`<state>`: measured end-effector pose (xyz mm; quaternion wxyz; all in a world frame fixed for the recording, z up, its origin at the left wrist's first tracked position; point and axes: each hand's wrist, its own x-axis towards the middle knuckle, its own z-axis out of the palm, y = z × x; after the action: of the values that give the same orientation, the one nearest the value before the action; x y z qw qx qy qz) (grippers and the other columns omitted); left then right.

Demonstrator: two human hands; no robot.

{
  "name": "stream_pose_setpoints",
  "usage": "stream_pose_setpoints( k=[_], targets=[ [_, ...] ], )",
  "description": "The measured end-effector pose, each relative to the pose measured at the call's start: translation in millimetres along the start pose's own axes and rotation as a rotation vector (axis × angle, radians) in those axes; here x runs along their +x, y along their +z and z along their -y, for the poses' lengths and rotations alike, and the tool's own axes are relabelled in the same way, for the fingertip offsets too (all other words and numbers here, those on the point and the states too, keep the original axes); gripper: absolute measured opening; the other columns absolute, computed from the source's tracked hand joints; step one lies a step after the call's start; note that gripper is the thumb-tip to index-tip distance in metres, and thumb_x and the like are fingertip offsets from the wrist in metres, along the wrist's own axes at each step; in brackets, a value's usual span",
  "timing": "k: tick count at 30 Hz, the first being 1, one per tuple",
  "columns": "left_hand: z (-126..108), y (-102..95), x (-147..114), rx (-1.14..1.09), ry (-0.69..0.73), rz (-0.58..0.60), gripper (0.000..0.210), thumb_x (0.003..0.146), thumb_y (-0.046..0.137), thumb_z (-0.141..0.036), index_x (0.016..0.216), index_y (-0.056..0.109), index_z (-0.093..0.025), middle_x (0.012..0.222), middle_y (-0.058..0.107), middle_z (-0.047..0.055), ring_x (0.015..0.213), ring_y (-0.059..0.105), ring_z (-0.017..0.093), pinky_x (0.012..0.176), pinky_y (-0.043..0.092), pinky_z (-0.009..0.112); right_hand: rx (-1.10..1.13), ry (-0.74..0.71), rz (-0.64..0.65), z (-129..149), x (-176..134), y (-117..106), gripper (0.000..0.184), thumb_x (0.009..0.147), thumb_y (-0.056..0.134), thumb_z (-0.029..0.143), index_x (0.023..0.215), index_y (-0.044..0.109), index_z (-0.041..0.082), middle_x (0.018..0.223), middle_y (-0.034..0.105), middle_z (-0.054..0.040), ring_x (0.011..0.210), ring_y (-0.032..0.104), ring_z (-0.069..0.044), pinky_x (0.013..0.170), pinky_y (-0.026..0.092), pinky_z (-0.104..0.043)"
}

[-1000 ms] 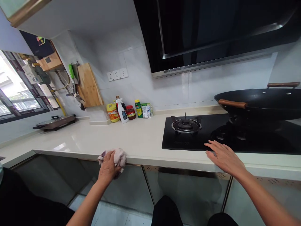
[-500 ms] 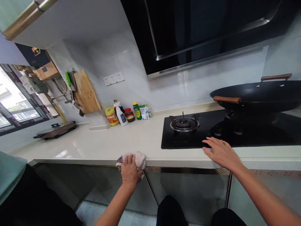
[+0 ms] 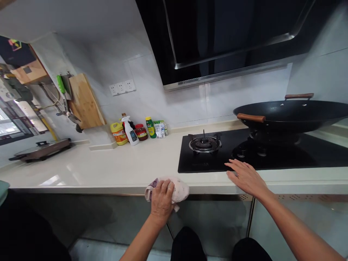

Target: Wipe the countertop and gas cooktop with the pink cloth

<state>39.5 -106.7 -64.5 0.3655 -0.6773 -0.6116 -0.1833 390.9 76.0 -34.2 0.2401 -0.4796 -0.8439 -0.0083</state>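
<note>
Cloth [image 3: 181, 188] is lying bunched on the front lip of the counter [image 3: 108, 166], partly hanging over the edge. The left hand [image 3: 162, 197] is curling over it from the 6 o'clock side, with the fingers pressing down and gripping the fabric. The right hand [image 3: 246, 177] is resting at the cloth's 3 o'clock, flat and spread, holding nothing. Its fingertips are touching the front border of the hob [image 3: 272, 159].

Wiping seems to be partway along. The broad stretch of counter from 9 to 11 o'clock of the cloth is shining and showing no marks. Whether that part has been wiped I cannot tell. The narrow strip in front of the hob, running off toward 3 o'clock, is looking like the part left to do, and the right hand is lying on it.

Room for moving is generous toward 9 and 12 o'clock, where bare counter is reaching back to the wall. Bottles [image 3: 130, 130] are standing well away at about 11 o'clock, and a lidded pan [image 3: 40, 150] is sitting far off at 9. Toward 3 o'clock the way is narrowing between the hob's border and the counter's drop-off. At 6 o'clock the edge is falling straight to the cabinet doors [image 3: 212, 221], so the cloth is sitting right at the brink. The wok [image 3: 293, 114] is standing on the far burner at 2 o'clock, clear of both hands.
</note>
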Motion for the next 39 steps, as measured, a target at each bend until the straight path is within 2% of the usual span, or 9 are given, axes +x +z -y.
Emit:
stream_pose_setpoints(
  k=[9,11,14,17,21,28,33,36,39],
  targets=[
    [152.1,-18.4,-55.3,0.145,-0.069,0.047,0.055,0.075,0.070,-0.018,0.128,0.054,-0.017,0.130,0.063,0.015,0.125,0.055,0.034,0.105,0.046,0.047,-0.021,0.008,0.025,4.6,1.0,1.1,0.057,0.097,0.033,0.044,0.143,0.059,0.023,0.157,0.049,-0.0048,0.150,0.038,-0.023,0.124,0.026,-0.049],
    [172.6,-21.0,-61.4,0.164,-0.094,0.081,0.051,0.077,0.067,-0.020,0.127,0.054,-0.017,0.129,0.063,0.014,0.124,0.055,0.034,0.105,0.047,0.047,-0.020,0.018,0.017,6.4,1.0,0.6,0.056,0.097,0.033,0.043,0.142,0.060,0.023,0.157,0.050,-0.0051,0.149,0.038,-0.023,0.124,0.027,-0.049],
    [177.4,-23.3,-60.6,0.198,-0.148,0.121,0.048,0.080,0.065,-0.024,0.126,0.054,-0.014,0.127,0.062,0.016,0.124,0.053,0.035,0.106,0.045,0.049,-0.013,0.019,-0.009,9.3,1.2,-0.1,0.054,0.098,0.034,0.043,0.139,0.062,0.023,0.155,0.052,-0.0062,0.148,0.040,-0.024,0.123,0.028,-0.050],
    [157.0,-25.5,-50.6,0.233,-0.185,0.145,0.052,0.078,0.068,-0.025,0.126,0.053,-0.009,0.126,0.060,0.017,0.124,0.050,0.036,0.108,0.045,0.049,-0.003,0.014,-0.048,11.1,1.5,0.3,0.052,0.099,0.034,0.046,0.136,0.064,0.023,0.152,0.055,-0.0076,0.146,0.043,-0.026,0.120,0.030,-0.050],
    [105.4,-24.0,-30.0,0.243,-0.182,0.175,0.054,0.074,0.074,-0.022,0.123,0.057,-0.008,0.124,0.061,0.016,0.123,0.051,0.035,0.108,0.045,0.046,0.006,0.001,-0.093,10.3,1.3,3.6,0.052,0.101,0.033,0.051,0.133,0.065,0.024,0.149,0.058,-0.0075,0.144,0.044,-0.027,0.119,0.031,-0.051],
    [-30.6,-6.1,17.3,0.098,-0.182,0.201,0.063,0.072,0.083,-0.028,0.129,0.059,-0.016,0.134,0.061,0.013,0.127,0.053,0.036,0.101,0.048,0.048,-0.007,-0.015,-0.132,7.1,0.1,8.8,0.051,0.104,0.031,0.052,0.132,0.065,0.025,0.147,0.059,-0.0067,0.142,0.047,-0.026,0.119,0.031,-0.050],
    [-125.4,3.7,57.7,-0.078,0.001,0.191,0.079,0.068,0.087,-0.030,0.139,0.053,-0.017,0.138,0.059,0.017,0.127,0.053,0.040,0.093,0.052,0.053,-0.014,-0.039,-0.144,6.6,-1.1,6.3,0.051,0.105,0.030,0.051,0.133,0.064,0.025,0.147,0.059,-0.0066,0.142,0.047,-0.025,0.119,0.031,-0.050],
    [-152.6,5.6,72.4,-0.154,0.062,0.163,0.080,0.069,0.087,-0.028,0.140,0.052,-0.017,0.136,0.059,0.019,0.124,0.054,0.041,0.089,0.053,0.053,-0.010,-0.054,-0.139,6.7,-2.0,2.9,0.050,0.106,0.029,0.049,0.134,0.063,0.026,0.148,0.058,-0.0064,0.143,0.046,-0.025,0.119,0.031,-0.049],
    [-149.1,3.3,74.0,-0.208,0.093,0.152,0.081,0.069,0.086,-0.024,0.140,0.050,-0.019,0.138,0.059,0.017,0.124,0.054,0.039,0.092,0.052,0.053,0.001,-0.056,-0.128,7.2,-2.9,-0.6,0.051,0.106,0.028,0.048,0.136,0.063,0.026,0.149,0.057,-0.0066,0.143,0.046,-0.025,0.120,0.031,-0.049]
  ],
)
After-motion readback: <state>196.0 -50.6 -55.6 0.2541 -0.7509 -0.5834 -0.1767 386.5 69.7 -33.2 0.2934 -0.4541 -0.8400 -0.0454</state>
